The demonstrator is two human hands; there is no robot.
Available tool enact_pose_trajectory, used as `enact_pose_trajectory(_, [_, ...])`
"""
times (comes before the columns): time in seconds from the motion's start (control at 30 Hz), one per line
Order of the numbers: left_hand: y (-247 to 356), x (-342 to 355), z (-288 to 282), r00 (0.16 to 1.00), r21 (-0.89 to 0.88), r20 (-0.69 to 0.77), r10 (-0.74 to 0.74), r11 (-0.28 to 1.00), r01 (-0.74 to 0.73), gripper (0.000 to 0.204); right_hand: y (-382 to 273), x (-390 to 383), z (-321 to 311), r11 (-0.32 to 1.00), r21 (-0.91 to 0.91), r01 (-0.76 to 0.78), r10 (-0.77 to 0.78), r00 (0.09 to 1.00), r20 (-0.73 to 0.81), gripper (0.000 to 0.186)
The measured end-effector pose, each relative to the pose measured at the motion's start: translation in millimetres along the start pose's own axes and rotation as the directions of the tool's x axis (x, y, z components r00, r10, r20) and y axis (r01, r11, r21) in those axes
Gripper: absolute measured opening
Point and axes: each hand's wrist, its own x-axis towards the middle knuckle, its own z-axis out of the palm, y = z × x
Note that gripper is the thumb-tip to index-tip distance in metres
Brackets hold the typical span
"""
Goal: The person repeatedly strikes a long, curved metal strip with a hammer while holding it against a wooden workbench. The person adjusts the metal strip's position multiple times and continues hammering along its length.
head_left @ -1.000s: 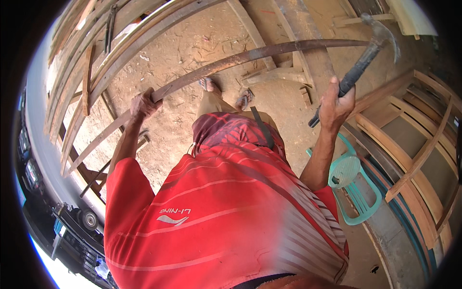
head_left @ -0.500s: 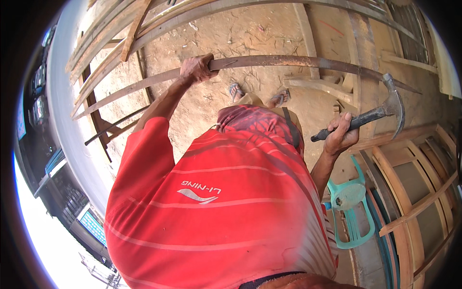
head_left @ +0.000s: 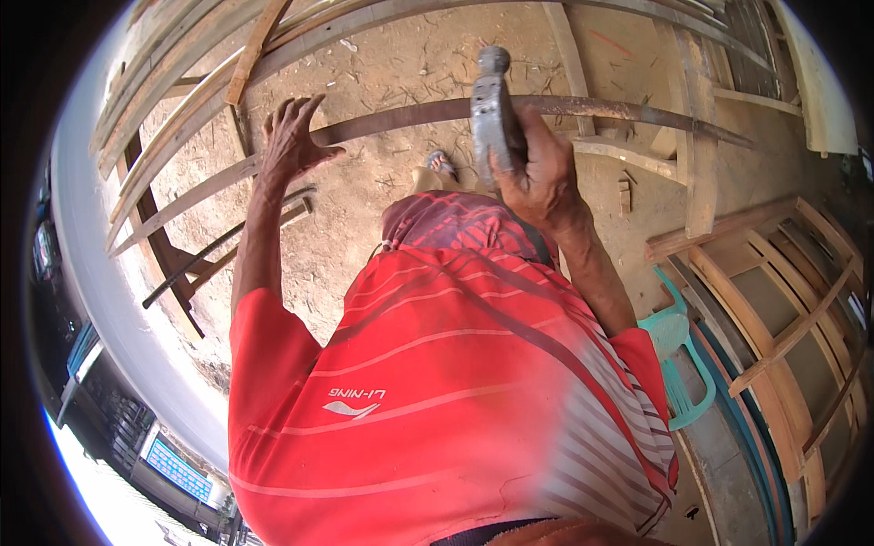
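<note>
A long narrow wooden board (head_left: 401,119) runs across in front of me from left to right. Above its left part is my left hand (head_left: 293,144), fingers spread and holding nothing; whether it touches the board I cannot tell. My right hand (head_left: 539,177) is closed round the handle of a claw hammer (head_left: 490,105). The grey metal head is raised over the middle of the board, its rounded striking face pointing away from me. Most of the handle is hidden by my fingers and by foreshortening.
Several long timbers (head_left: 323,56) lie at the far side. A dark rod (head_left: 214,252) sticks out at the left. To the right are a green plastic chair (head_left: 701,378) and a wooden frame (head_left: 774,350). Wood scraps litter the dirt floor (head_left: 401,82).
My left hand has let go of the board and spread its fingers, shifting left. My right hand has swung the hammer leftward and up over the board's middle, turning its head away from me.
</note>
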Motion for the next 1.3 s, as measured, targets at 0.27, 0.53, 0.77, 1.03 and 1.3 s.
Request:
enact_pose_trajectory(0.27, [-46, -15, 3, 0.954, -0.067, 0.262, -0.146, 0.983, 0.168, 0.03, -34, 55, 184, 0.807, -0.032, 0.59, -0.539, 0.758, 0.366, 0.029])
enact_pose_trajectory(0.53, [-65, 1, 4, 0.882, -0.112, 0.46, -0.108, 0.978, 0.178, 0.033, 8, 60, 221, 0.798, -0.134, 0.588, -0.422, 0.703, 0.572, 0.033])
enact_pose_trajectory(0.77, [-69, 4, 3, 0.878, -0.194, 0.472, -0.082, 0.962, 0.194, 0.039, 31, 65, 209, 0.831, -0.157, 0.533, -0.296, 0.663, 0.688, 0.057])
enact_pose_trajectory(1.03, [-58, -11, 5, 0.938, -0.113, 0.328, -0.117, 0.98, 0.161, 0.029, -4, 112, 129, 0.891, -0.114, 0.439, -0.367, 0.845, 0.388, 0.036])
enact_pose_trajectory(1.3, [-66, 10, -7, 0.866, -0.158, 0.494, -0.073, 0.972, 0.172, 0.036, 9, 80, 176, 0.766, -0.119, 0.632, -0.472, 0.679, 0.562, 0.018])
